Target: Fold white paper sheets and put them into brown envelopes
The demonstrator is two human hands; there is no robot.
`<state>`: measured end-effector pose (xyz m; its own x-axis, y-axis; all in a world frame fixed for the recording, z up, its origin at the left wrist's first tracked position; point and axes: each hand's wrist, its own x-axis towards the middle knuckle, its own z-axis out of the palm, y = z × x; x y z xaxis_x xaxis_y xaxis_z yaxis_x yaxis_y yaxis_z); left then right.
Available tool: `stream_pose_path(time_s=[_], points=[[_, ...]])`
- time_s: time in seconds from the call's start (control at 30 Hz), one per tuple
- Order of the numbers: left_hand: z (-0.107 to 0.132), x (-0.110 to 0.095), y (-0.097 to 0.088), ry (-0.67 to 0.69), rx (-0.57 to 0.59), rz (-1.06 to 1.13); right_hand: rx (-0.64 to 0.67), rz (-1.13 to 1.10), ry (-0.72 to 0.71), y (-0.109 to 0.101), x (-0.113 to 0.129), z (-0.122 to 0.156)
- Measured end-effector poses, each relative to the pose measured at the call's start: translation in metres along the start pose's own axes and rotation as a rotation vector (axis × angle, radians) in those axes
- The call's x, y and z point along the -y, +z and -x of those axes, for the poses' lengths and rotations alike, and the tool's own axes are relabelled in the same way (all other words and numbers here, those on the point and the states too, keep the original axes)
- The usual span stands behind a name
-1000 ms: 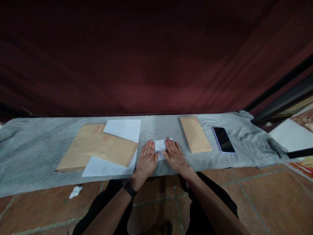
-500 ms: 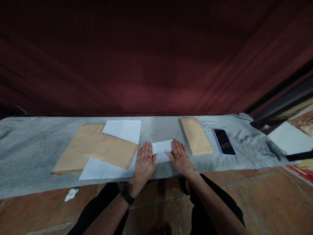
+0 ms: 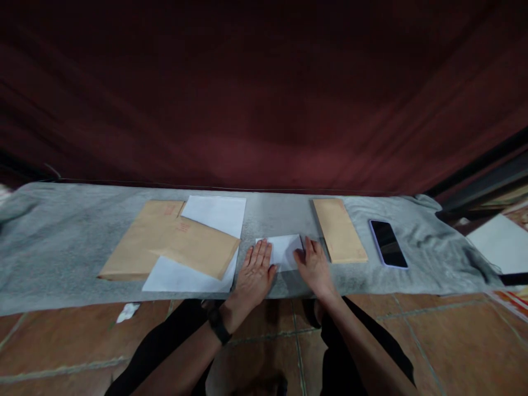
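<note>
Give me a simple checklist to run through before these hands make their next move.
1. Left hand flat on the folded paper: ok, over its left end.
2. Right hand flat too: not ok, its fingers are bent at the paper's right edge.
3. Right hand gripping that edge: cannot tell.
4. Phone clear of both hands: ok, it lies farther right on the cloth.
5. White sheet uncovered: not ok, a brown envelope lies across it.
</note>
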<state>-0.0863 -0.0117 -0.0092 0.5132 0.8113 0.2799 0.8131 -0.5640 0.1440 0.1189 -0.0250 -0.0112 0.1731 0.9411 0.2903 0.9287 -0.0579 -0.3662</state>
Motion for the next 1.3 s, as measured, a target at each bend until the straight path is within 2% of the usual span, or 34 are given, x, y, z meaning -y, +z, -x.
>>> stream_pose_path(time_s=[0.07, 0.17, 0.33, 0.47, 0.7, 0.83, 0.93, 1.03, 1.1, 1.2, 1.3], points=[[0.000, -0.002, -0.001, -0.010, 0.012, 0.009, 0.013, -0.045, 0.069, 0.000, -0.004, -0.004], [0.000, -0.004, -0.003, -0.030, 0.030, 0.027, 0.107, -0.061, 0.162, -0.002, -0.008, -0.010], [0.000, -0.005, -0.002, -0.041, 0.041, 0.043, 0.218, -0.116, 0.199, -0.010, -0.010, -0.018], [0.000, -0.005, -0.001, -0.047, 0.029, 0.057, 0.232, -0.164, 0.204, -0.014, -0.009, -0.022], [-0.001, -0.003, -0.006, -0.038, 0.048, 0.080, 0.429, -0.774, 0.353, -0.010, -0.007, -0.023], [-0.004, 0.001, -0.008, -0.038, 0.040, 0.169, 0.421, -0.938, 0.404, -0.009, -0.005, -0.023], [-0.014, 0.007, -0.011, -0.134, 0.002, 0.383, 0.385, -1.086, 0.424, -0.015, 0.000, -0.025], [-0.030, 0.017, -0.016, -0.324, -0.128, 0.704, 0.337, -1.189, 0.434, -0.023, 0.004, -0.027], [-0.038, 0.023, -0.020, -0.454, -0.169, 0.970, 0.309, -1.225, 0.431, -0.027, 0.006, -0.028], [-0.043, 0.028, -0.024, -0.591, -0.069, 1.354, 0.279, -1.273, 0.463, -0.029, 0.006, -0.028], [-0.041, 0.028, -0.027, -0.632, -0.002, 1.538, 0.316, -1.330, 0.511, -0.030, 0.004, -0.027]])
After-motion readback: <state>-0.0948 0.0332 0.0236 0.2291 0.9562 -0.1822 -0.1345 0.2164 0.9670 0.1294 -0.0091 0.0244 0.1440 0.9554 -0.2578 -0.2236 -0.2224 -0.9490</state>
